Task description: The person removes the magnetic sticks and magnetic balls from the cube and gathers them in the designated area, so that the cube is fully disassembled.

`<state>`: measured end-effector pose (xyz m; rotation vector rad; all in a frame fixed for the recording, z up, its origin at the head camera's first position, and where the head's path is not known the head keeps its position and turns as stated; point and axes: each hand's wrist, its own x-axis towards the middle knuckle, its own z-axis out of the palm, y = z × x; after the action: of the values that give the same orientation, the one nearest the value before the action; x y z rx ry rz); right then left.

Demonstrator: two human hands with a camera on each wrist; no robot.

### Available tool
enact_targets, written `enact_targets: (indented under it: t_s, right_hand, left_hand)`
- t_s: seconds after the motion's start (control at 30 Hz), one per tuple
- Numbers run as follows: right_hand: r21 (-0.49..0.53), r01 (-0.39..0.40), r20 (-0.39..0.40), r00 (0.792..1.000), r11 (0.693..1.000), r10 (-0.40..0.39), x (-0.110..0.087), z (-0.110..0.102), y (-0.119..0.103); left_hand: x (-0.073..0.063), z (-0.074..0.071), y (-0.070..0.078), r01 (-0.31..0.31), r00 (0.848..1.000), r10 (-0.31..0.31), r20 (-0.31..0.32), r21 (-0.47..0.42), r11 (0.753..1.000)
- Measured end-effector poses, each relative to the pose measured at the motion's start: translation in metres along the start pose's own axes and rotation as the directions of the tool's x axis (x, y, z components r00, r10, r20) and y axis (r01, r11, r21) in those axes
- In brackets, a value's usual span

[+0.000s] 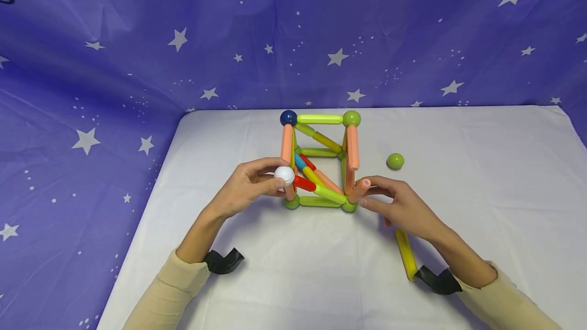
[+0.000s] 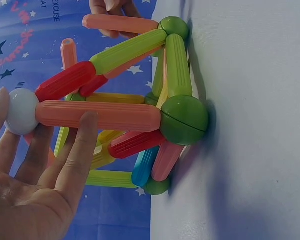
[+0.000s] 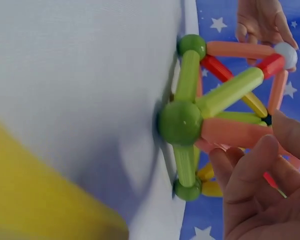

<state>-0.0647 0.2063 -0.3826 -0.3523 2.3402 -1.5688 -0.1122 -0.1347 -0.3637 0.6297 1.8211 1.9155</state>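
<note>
A frame of magnetic rods and balls stands on the white table. At its near left upper corner, my left hand grips a white ball between thumb and fingers. In the left wrist view a fingertip also rests on the salmon rod below that ball. My right hand pinches a salmon rod that rises from the near right green ball; the rod's upper end bears no ball. A red rod and a lime rod run diagonally from the white ball to that green ball.
One loose green ball lies right of the frame. A yellow rod lies on the table under my right forearm. A dark blue ball tops the far left corner. Behind the table hangs a purple starry cloth.
</note>
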Motion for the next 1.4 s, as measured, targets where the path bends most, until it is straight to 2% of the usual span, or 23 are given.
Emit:
enact_targets:
  t_s: [0.13,0.4,0.7,1.0,1.4]
  right_hand:
    - [0.009,0.005,0.024,1.0,1.0,-0.005,0.005,0.006,0.001]
    - [0.017,0.063,0.034,0.997,0.998,-0.064,0.01,0.01,0.004]
    - [-0.056,0.093,0.022,0.996,0.994,-0.092,0.011,0.012,0.002]
    - [0.099,0.065,0.041,0.997,0.993,-0.07,0.009,0.006,-0.001]
    - [-0.031,0.067,-0.052,0.996,0.997,-0.069,-0.015,-0.003,-0.009]
  left_hand:
    - [0.0,0.0,-0.001,0.008,1.0,-0.008,0.0,0.004,1.0]
    - [0.0,0.0,-0.001,0.003,1.0,-0.003,-0.001,0.013,1.0]
    - [0.0,0.0,0.0,-0.003,1.0,0.003,-0.008,-0.003,1.0]
    - [0.001,0.001,-0.001,-0.004,1.0,0.004,-0.001,-0.002,1.0]
    - [0.001,-0.001,-0.003,-0.018,1.0,0.018,0.004,0.0,1.0]
